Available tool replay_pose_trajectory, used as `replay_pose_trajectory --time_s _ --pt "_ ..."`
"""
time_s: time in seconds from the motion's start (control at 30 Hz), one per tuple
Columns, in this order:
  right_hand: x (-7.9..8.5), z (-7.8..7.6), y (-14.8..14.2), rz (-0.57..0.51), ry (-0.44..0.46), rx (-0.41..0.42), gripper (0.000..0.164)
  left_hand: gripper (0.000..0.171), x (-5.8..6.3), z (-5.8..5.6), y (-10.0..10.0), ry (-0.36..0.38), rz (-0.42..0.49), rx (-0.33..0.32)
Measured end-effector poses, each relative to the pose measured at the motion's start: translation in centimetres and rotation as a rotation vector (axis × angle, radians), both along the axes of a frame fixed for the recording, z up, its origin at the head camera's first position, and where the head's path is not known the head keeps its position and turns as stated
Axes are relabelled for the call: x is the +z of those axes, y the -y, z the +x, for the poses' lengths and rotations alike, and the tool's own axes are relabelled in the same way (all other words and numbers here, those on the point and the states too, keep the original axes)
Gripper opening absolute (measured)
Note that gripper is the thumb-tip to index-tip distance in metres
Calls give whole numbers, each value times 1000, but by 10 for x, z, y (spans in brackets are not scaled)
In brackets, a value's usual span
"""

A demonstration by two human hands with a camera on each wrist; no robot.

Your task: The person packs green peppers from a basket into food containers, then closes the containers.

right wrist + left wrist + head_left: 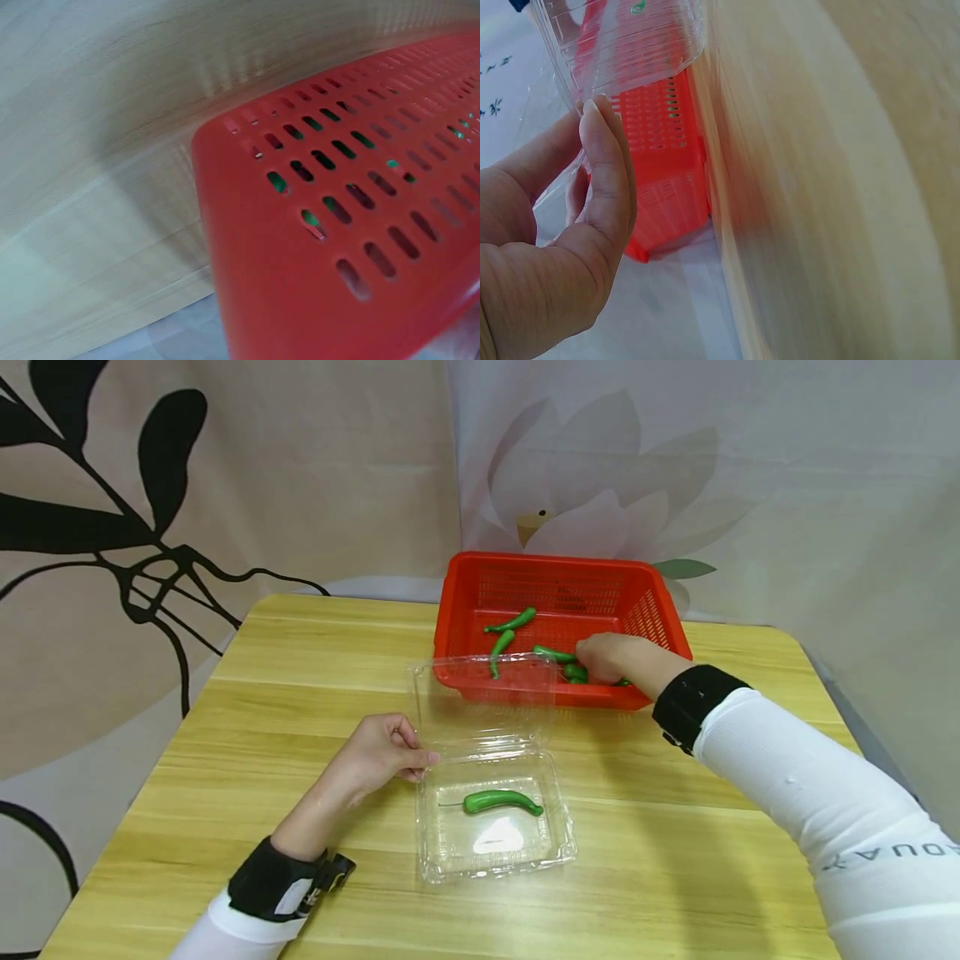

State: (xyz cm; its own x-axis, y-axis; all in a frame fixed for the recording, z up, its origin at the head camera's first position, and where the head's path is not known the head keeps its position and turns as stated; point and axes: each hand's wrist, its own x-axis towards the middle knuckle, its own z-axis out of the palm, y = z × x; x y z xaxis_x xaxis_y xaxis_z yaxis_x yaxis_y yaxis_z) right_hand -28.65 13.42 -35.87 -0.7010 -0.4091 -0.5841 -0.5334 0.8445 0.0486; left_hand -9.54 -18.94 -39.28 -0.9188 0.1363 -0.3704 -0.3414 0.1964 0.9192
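Note:
A clear plastic clamshell box (555,827) lies unfolded on the table, its lid (483,710) leaning back over the basket's front rim. One green chili pepper (498,802) rests in its base. With thumb and fingers my left hand (382,752) pinches the box's left edge near the hinge; the left wrist view shows this grip too. My right hand (618,658) reaches down into a red plastic basket (457,585), among green chili peppers (555,654) at its front right. Its fingertips are hidden there, so I cannot tell whether they hold a pepper.
Two more chili peppers (512,621) lie in the basket's left part. The slotted basket wall (285,247) fills much of the right wrist view. The wooden table (300,677) ends just behind the basket, against a printed cloth backdrop (360,468).

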Motion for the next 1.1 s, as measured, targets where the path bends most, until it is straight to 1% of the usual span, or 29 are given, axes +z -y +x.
replay_pose_trajectory --time_s 0.13,0.2,0.33,0.43,0.53,0.57,0.7,0.87,0.93,1.1 --pt "1 1 1 6 8 10 12 24 1 0 0 9 6 -1" --pt "2 2 1 0 18 -2 14 24 1 0 0 9 8 -2" --pt "3 5 -2 -47 56 -70 18 23 1 0 0 7 4 -4" --pt "4 7 -4 -101 91 -145 13 23 1 0 0 5 2 -3" --pt "3 7 -6 -122 103 -141 9 23 1 0 0 4 7 -5" --pt "3 7 -6 -119 100 -126 10 23 1 0 0 5 11 -7" --pt "3 5 -8 -101 87 -69 17 24 1 0 0 7 14 -6" --pt "4 1 -10 -113 88 -62 19 24 1 0 0 3 6 -3" --pt "6 0 -11 -132 77 -67 21 24 1 0 0 4 3 -3" --pt "17 -1 -18 -232 26 -72 26 24 1 0 1 6 0 -2"
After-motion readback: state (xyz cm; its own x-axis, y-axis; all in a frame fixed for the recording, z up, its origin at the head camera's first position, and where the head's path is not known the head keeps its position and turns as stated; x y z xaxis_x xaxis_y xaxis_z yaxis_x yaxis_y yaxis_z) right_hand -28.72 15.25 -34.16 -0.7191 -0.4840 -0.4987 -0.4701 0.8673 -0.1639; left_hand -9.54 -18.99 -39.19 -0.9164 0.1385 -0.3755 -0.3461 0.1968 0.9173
